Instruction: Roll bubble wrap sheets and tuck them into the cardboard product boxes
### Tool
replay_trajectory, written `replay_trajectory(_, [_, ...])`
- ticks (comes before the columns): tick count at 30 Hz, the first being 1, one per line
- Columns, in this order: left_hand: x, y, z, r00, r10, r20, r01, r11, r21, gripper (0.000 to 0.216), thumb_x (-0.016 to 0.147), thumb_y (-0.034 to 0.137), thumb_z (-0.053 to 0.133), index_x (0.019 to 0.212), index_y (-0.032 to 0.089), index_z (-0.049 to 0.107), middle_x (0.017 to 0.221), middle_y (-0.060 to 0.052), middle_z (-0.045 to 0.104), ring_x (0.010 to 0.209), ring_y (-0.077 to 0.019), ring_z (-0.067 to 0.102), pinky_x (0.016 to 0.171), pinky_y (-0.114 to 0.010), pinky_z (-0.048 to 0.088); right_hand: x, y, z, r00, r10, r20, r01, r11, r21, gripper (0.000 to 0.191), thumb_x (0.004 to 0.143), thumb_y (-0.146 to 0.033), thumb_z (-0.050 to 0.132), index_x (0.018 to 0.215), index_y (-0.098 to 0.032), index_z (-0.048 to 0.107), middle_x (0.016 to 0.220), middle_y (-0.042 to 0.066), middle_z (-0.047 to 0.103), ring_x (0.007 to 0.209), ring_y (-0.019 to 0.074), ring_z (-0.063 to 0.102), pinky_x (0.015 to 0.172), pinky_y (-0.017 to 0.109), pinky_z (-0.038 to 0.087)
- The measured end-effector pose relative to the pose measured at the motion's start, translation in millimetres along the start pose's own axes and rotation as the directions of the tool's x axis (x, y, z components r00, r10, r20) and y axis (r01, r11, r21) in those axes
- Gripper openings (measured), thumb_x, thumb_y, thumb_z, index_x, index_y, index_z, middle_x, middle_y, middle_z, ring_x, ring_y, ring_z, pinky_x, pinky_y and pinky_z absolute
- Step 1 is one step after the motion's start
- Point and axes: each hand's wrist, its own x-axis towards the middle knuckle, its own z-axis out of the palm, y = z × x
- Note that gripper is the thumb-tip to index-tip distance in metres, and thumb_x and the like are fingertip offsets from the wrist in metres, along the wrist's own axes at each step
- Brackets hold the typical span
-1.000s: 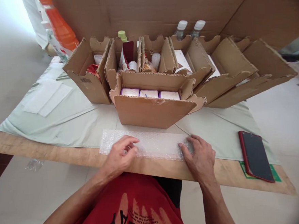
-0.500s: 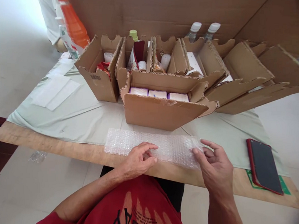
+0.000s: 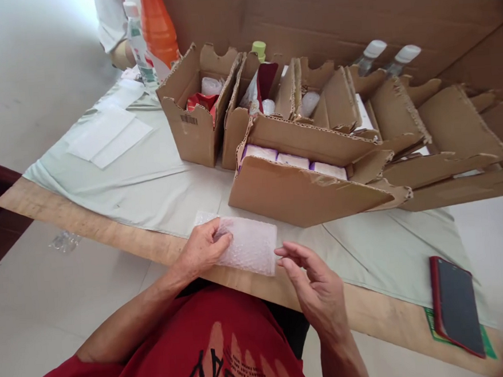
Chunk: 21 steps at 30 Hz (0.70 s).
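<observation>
A sheet of bubble wrap (image 3: pixel 251 246) lies folded over at the table's front edge, its right edge now a straight fold. My left hand (image 3: pixel 206 243) grips its left part, thumb on top. Just off the right edge hovers my right hand (image 3: pixel 312 279), its fingers and thumb apart with nothing between them. Behind the wrap stands a cardboard box (image 3: pixel 295 191) holding several white packs with purple edges (image 3: pixel 292 161).
More cardboard boxes (image 3: pixel 191 129) with packed goods stand in a row behind. An orange bottle (image 3: pixel 158 31) is at the back left, near white paper sheets (image 3: pixel 110 135). A red-cased phone (image 3: pixel 458 306) lies at the right. Another person's arm (image 3: pixel 119 51) shows at the upper left.
The bubble wrap went from a long flat strip to a shorter folded piece. My left hand took hold of it; my right hand moved left and let go. The view shifted.
</observation>
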Motion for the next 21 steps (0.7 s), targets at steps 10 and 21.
replay_trajectory(10, [11.9, -6.3, -23.2, 0.996, -0.034, -0.078, 0.073, 0.815, 0.575, 0.043, 0.088, 0.025, 0.060, 0.131, 0.021, 0.064, 0.076, -0.001, 0.070, 0.073, -0.0224, 0.067, 0.069, -0.030, 0.048, 15.2, 20.0, 33.4, 0.993, -0.076, 0.087, 0.095, 0.965, -0.245, 0.021, 0.099, -0.027, 0.054, 0.112, -0.021, 0.068, 0.108, 0.008, 0.073, 0.080, 0.0175, 0.068, 0.079, 0.033, 0.058])
replay_trajectory(21, [1.5, -18.1, -27.3, 0.985, 0.088, -0.149, 0.055, 0.660, 0.749, 0.058, 0.089, 0.023, 0.065, 0.145, 0.017, 0.050, 0.101, -0.009, 0.072, 0.096, -0.0273, 0.069, 0.079, -0.034, 0.054, 19.7, 36.7, 40.4, 0.985, -0.107, 0.133, 0.139, 0.956, -0.260, 0.024, 0.097, -0.026, 0.055, 0.114, -0.021, 0.071, 0.113, 0.010, 0.073, 0.084, 0.0193, 0.070, 0.079, 0.034, 0.058])
